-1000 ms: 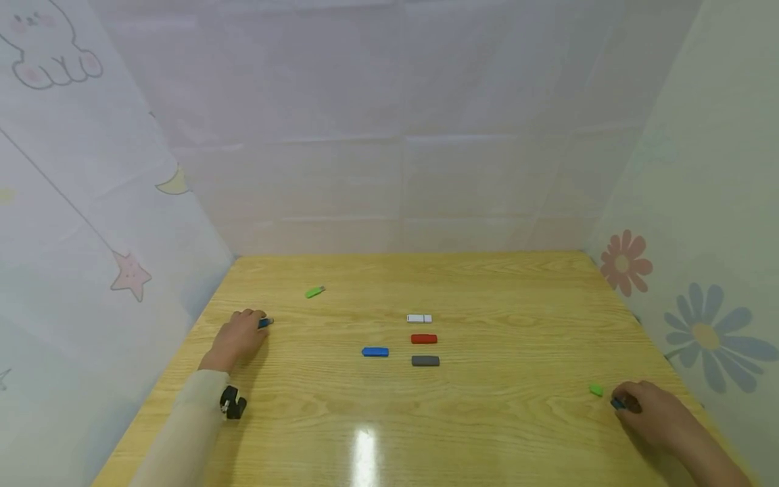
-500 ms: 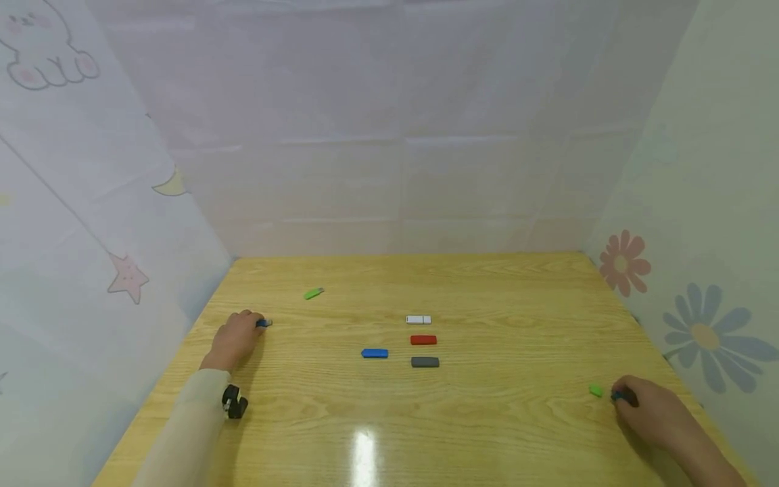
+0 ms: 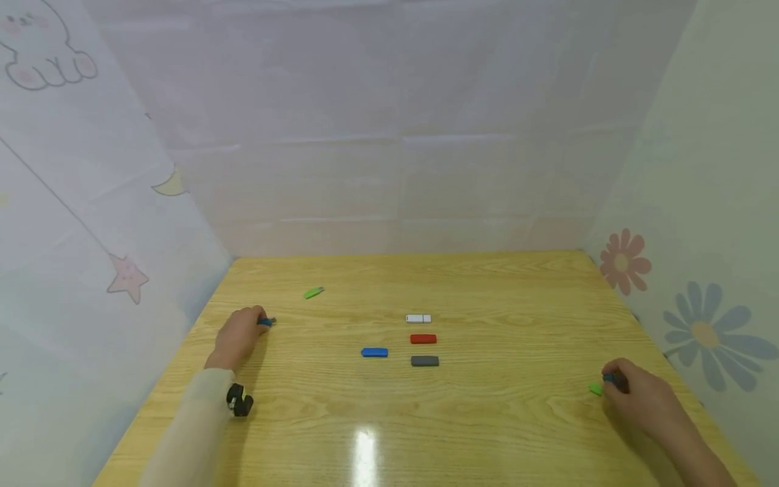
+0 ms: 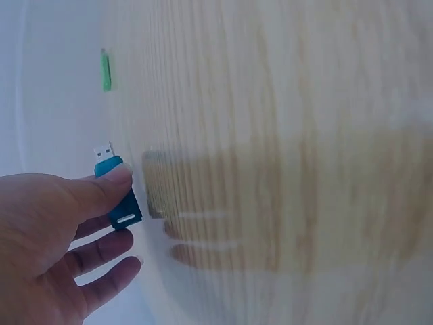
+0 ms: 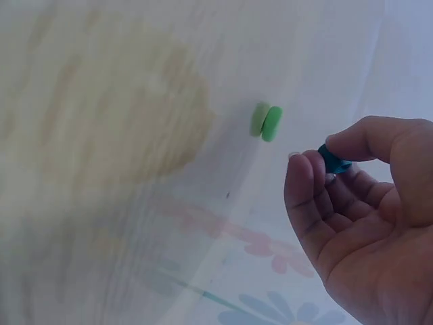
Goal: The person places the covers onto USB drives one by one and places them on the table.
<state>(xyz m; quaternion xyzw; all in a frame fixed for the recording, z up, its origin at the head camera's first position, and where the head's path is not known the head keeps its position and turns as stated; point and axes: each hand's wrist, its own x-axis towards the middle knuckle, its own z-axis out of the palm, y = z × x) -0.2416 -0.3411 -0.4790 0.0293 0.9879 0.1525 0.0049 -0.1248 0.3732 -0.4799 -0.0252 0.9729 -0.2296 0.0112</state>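
Observation:
At the left of the table my left hand [image 3: 239,335] pinches a teal USB stick [image 4: 116,193] between thumb and fingers, its metal plug bare. Over at the right side, my right hand [image 3: 646,398] holds a small teal cap [image 5: 333,160] between thumb and fingertips. Just left of that hand lies a green cap [image 5: 272,124] on the table. A green USB stick [image 3: 314,293] with its plug exposed lies beyond the left hand, toward the back.
Near the middle of the wooden table [image 3: 499,291] lie a white USB stick [image 3: 418,318], a red one [image 3: 422,339], a grey one [image 3: 425,361] and a blue one [image 3: 374,352]. Patterned sheets [image 3: 128,277] border the table at the back and sides.
My right hand has moved up and slightly left with the teal cap, now beside the green cap. The left hand has shifted only slightly, still holding the teal USB stick.

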